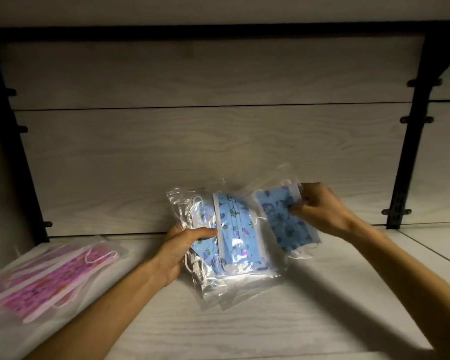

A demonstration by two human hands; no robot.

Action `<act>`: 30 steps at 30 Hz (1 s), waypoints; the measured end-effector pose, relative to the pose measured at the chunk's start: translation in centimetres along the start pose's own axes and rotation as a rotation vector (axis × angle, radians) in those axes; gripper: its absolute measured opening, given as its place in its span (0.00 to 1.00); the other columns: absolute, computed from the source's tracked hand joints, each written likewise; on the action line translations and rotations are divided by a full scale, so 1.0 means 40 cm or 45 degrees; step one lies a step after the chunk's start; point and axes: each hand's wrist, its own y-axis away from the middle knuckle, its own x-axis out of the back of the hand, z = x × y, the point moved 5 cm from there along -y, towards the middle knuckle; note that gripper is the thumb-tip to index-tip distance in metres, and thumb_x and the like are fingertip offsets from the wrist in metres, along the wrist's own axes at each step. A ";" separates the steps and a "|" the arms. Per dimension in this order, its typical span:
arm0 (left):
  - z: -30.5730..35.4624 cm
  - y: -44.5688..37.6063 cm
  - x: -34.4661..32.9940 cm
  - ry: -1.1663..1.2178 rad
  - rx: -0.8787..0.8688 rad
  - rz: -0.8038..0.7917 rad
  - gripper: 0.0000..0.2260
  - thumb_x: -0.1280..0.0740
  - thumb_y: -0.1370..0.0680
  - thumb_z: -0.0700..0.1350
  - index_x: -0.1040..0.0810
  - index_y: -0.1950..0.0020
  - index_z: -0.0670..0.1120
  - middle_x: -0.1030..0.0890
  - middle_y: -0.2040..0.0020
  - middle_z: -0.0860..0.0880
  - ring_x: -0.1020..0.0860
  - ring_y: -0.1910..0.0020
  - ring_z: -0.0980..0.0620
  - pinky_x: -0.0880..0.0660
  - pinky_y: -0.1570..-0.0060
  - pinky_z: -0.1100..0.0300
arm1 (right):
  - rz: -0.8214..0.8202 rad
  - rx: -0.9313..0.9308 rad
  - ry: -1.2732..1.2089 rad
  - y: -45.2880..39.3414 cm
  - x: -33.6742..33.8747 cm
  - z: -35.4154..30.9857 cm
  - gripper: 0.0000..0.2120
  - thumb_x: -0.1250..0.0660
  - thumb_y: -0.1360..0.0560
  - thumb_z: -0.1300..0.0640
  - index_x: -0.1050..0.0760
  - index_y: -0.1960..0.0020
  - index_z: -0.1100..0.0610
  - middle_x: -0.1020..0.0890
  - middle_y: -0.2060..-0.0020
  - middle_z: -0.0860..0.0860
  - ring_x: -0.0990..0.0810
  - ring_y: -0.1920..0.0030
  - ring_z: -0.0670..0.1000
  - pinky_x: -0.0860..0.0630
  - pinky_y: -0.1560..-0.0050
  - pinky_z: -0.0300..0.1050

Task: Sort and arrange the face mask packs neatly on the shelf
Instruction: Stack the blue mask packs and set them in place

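Fingers of the left hand (177, 249) clamp a bunch of clear blue mask packs (234, 235) above the pale wood-grain shelf (296, 307), while the right hand (320, 207) pinches one separate blue pack (286, 219) just beside them. Pink mask packs (49, 274) lie flat at the shelf's left; no writing is legible on any pack.

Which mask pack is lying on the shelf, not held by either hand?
The pink mask pack at far left, lying flat and untouched; the blue packs are gripped in the left hand and right hand.

Dim, vignetted corners (fisheye bend), glare on plastic (234, 278).
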 end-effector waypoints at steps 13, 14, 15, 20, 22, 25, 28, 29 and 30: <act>0.017 0.017 -0.008 0.020 -0.014 -0.101 0.22 0.23 0.32 0.40 0.19 0.38 0.41 0.13 0.46 0.43 0.15 0.46 0.44 0.19 0.48 0.54 | -0.123 0.672 0.993 0.030 -0.151 -0.181 0.16 0.32 0.23 0.51 0.22 0.36 0.45 0.19 0.40 0.45 0.22 0.40 0.50 0.28 0.35 0.49; 0.019 0.017 -0.008 0.030 -0.022 -0.098 0.22 0.22 0.32 0.41 0.19 0.39 0.41 0.13 0.47 0.44 0.15 0.47 0.45 0.19 0.48 0.55 | -0.075 0.755 1.002 0.043 -0.171 -0.177 0.18 0.32 0.23 0.51 0.23 0.34 0.44 0.21 0.37 0.45 0.25 0.36 0.50 0.34 0.30 0.50; 0.019 0.017 -0.007 0.037 -0.021 -0.086 0.21 0.22 0.31 0.43 0.20 0.39 0.42 0.13 0.49 0.46 0.15 0.49 0.48 0.19 0.49 0.57 | -0.019 0.821 0.980 0.057 -0.187 -0.172 0.18 0.31 0.24 0.51 0.22 0.34 0.44 0.22 0.35 0.45 0.26 0.33 0.51 0.37 0.28 0.52; 0.011 0.018 -0.025 0.144 0.064 -0.198 0.19 0.26 0.25 0.50 0.19 0.35 0.45 0.15 0.41 0.41 0.17 0.41 0.41 0.23 0.37 0.48 | 0.201 0.819 0.880 0.079 -0.233 -0.126 0.29 0.29 0.26 0.41 0.29 0.27 0.45 0.28 0.28 0.53 0.32 0.26 0.58 0.38 0.26 0.66; 0.007 0.014 -0.025 0.161 0.031 -0.188 0.17 0.24 0.28 0.41 0.17 0.40 0.42 0.14 0.46 0.40 0.14 0.48 0.42 0.17 0.49 0.52 | 0.252 0.690 0.799 0.073 -0.222 -0.106 0.39 0.32 0.28 0.33 0.37 0.22 0.47 0.34 0.24 0.54 0.40 0.22 0.58 0.42 0.25 0.67; 0.005 0.010 -0.014 0.124 -0.013 -0.096 0.20 0.24 0.32 0.33 0.19 0.40 0.38 0.13 0.49 0.40 0.13 0.54 0.45 0.17 0.60 0.58 | 0.382 0.338 0.543 0.072 -0.191 -0.062 0.54 0.34 0.36 0.24 0.47 0.20 0.50 0.43 0.21 0.51 0.47 0.21 0.54 0.48 0.22 0.59; 0.013 0.009 -0.007 0.177 -0.014 -0.030 0.21 0.25 0.30 0.31 0.20 0.38 0.35 0.14 0.47 0.37 0.14 0.50 0.40 0.17 0.51 0.49 | 0.491 -0.086 0.170 0.076 -0.162 -0.002 0.59 0.30 0.41 0.27 0.50 0.20 0.52 0.41 0.22 0.49 0.43 0.22 0.52 0.42 0.23 0.53; 0.015 0.008 -0.001 0.204 -0.021 0.003 0.20 0.26 0.30 0.31 0.21 0.38 0.35 0.15 0.46 0.36 0.15 0.47 0.37 0.19 0.44 0.43 | 0.480 -0.206 0.005 0.076 -0.157 0.018 0.57 0.29 0.40 0.28 0.46 0.21 0.53 0.36 0.24 0.50 0.38 0.24 0.53 0.36 0.25 0.52; 0.018 0.006 0.006 0.222 -0.034 0.039 0.20 0.26 0.30 0.31 0.21 0.38 0.35 0.15 0.45 0.36 0.16 0.45 0.35 0.22 0.39 0.39 | 0.446 -0.289 -0.207 0.075 -0.160 0.036 0.51 0.27 0.37 0.30 0.41 0.24 0.54 0.28 0.30 0.50 0.29 0.30 0.51 0.29 0.30 0.50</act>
